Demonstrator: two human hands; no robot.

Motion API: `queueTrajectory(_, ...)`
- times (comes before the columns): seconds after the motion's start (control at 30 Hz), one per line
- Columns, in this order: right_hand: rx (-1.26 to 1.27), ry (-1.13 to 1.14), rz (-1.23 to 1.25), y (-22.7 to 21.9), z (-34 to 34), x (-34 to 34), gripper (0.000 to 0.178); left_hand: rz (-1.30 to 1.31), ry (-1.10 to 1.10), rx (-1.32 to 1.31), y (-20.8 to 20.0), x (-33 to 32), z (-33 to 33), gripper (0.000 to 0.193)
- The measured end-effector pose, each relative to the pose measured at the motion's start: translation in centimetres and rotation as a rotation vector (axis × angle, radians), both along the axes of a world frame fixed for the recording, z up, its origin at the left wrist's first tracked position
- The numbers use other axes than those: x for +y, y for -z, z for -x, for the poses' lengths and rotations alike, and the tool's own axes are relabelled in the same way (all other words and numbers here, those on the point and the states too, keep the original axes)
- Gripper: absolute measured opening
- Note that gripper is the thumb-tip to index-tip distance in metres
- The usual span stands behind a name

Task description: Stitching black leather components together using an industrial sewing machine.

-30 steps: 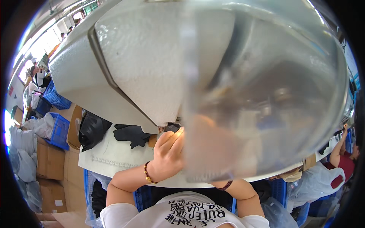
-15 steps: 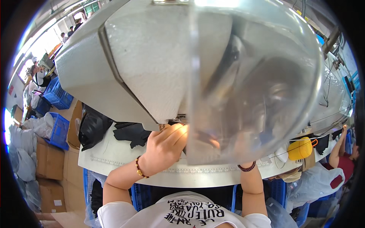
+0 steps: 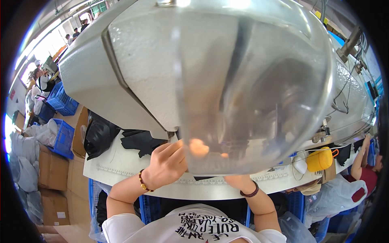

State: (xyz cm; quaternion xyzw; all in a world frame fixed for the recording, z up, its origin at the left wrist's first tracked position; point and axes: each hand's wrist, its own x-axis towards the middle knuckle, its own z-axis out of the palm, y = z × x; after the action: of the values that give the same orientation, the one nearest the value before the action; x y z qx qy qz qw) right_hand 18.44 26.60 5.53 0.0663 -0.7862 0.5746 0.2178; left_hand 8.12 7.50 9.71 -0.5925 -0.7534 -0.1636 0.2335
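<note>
My left hand (image 3: 167,164), with a beaded bracelet, is beside the lower end of a white sewing machine head (image 3: 150,69). Its fingers are bent and pressed together; their tips pass behind a hazy clear shield (image 3: 251,101), hiding whatever they hold. Only the back part of my right hand (image 3: 237,180), wearing a dark beaded bracelet, shows under the shield's lower edge; its fingers are blurred behind the plastic. Between the hands, a dark edge of a flat piece (image 3: 202,177) peeks out on the white table (image 3: 133,166).
Black cut pieces (image 3: 142,141) lie left of my left hand, near a black bag (image 3: 100,135). A yellow container (image 3: 319,159) stands on the right. Blue crates (image 3: 63,139) and cardboard boxes (image 3: 52,168) are at the left. Another person's arm (image 3: 362,156) shows at far right.
My right hand has moved left and nearer to me, closer to the left one. My left hand has shifted slightly left and nearer. The clear shield appears further left in view.
</note>
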Motion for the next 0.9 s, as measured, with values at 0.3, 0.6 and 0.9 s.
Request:
queueTrajectory(0.3,0.039,-0.018,0.21,0.8,0.6,-0.9,0.021,-0.101,0.075,0.191,-0.9,0.9,1.9,0.019)
queueTrajectory(0.6,0.092,0.082,0.054,1.0,0.9,-0.4,0.023,-0.429,-0.02,-0.359,0.5,0.0,0.7,0.031)
queueTrajectory(0.9,0.032,0.081,0.318,0.9,1.3,-0.8,0.022,-0.211,0.314,-0.013,1.1,-1.3,1.9,0.026)
